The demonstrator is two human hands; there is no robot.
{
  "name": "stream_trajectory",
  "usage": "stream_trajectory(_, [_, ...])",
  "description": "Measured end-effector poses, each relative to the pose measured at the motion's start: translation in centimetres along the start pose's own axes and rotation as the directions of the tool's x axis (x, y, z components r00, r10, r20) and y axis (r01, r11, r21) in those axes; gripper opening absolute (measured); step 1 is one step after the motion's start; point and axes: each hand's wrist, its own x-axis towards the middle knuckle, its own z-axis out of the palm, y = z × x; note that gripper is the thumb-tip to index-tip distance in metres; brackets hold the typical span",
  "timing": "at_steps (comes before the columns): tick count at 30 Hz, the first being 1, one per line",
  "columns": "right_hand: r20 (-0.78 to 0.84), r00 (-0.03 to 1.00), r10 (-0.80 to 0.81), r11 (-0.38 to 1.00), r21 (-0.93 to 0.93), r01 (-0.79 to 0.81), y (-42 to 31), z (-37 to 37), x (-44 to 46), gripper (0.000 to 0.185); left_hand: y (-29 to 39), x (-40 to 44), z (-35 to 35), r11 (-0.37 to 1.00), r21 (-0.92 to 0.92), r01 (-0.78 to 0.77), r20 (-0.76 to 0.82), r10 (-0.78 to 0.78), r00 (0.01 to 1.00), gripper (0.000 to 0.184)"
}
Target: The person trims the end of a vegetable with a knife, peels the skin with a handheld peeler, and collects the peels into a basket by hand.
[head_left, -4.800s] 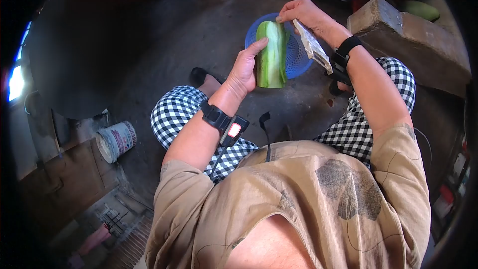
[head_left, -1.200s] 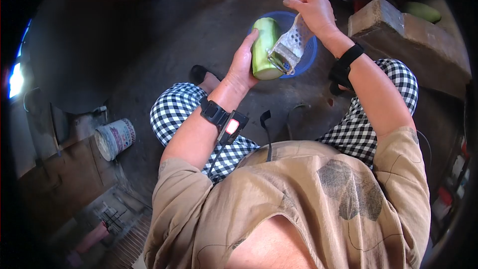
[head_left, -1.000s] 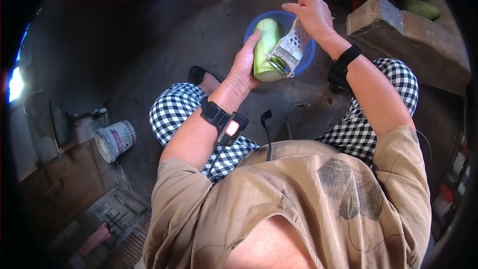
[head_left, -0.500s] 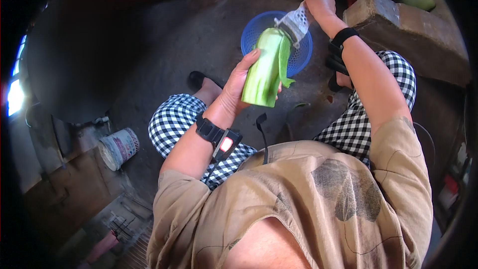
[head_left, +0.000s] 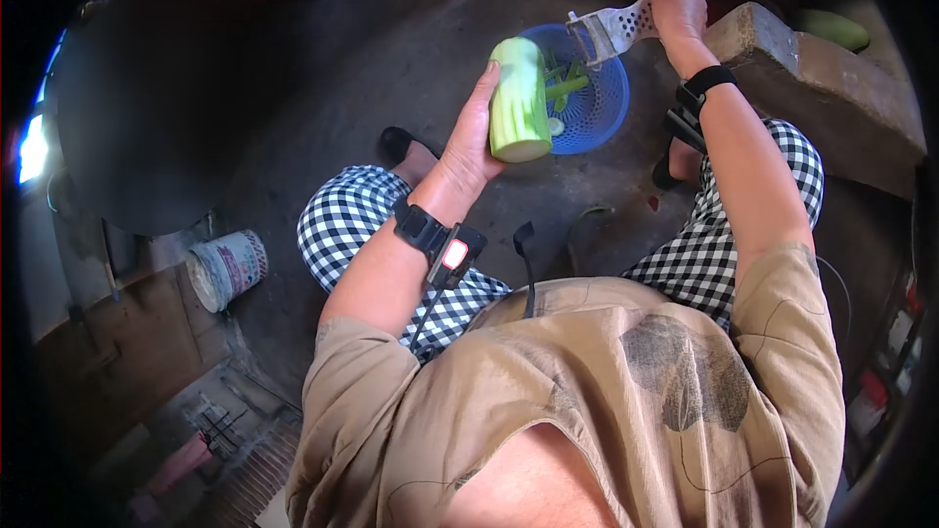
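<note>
Left hand [head_left: 469, 147]: fingers clamped round the pale green gourd [head_left: 519, 103], thumb along its side, other fingertips hidden behind it
Right hand [head_left: 679, 12]: fingers together on the handle of the metal peeler [head_left: 626, 27], thumb sticking out
Gourd: held up in the left hand, slightly tilted, streaked light and darker green, overlapping the basket's left edge in view
Peeler: perforated, blade end pointing left, apart from the gourd
Blue basket [head_left: 616, 120]: on the floor [head_left: 342, 68], green peelings [head_left: 567, 88] inside
Brown block [head_left: 846, 83]: beside the right forearm, a green vegetable [head_left: 833, 28] behind it
Bucket [head_left: 229, 269]: left of the left knee
</note>
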Motion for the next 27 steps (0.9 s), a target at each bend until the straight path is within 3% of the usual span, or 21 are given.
stream_trajectory(6, [0.202,0.972,-0.120,0.987,0.130,0.095,-3.6,0.4,-3.9,0.043,-0.3,2.0,-1.4,0.999,-0.037,-0.007,0.021,0.008,1.000,0.054])
stream_trajectory(10, [0.315,0.931,-0.185,0.981,0.109,0.158,-5.6,0.2,-6.7,0.042,-0.5,2.5,-1.9,0.999,-0.011,-0.030,0.042,0.031,0.999,0.054])
stream_trajectory(22, [0.311,0.927,-0.211,0.977,0.078,0.196,-6.4,0.1,-8.3,0.039,-0.6,0.6,1.2,0.999,-0.008,0.046,0.095,-0.046,0.994,0.058])
stream_trajectory(25, [0.140,0.943,-0.302,0.949,0.133,0.285,-5.0,1.6,-8.2,0.043,-1.1,0.4,1.1,0.996,0.084,0.022,0.068,-0.028,0.997,0.060])
stream_trajectory(27, [0.093,0.966,-0.241,0.964,0.137,0.228,-4.0,1.8,-6.1,0.042,-1.4,0.0,0.9,0.989,0.145,0.040,0.079,-0.052,0.995,0.063])
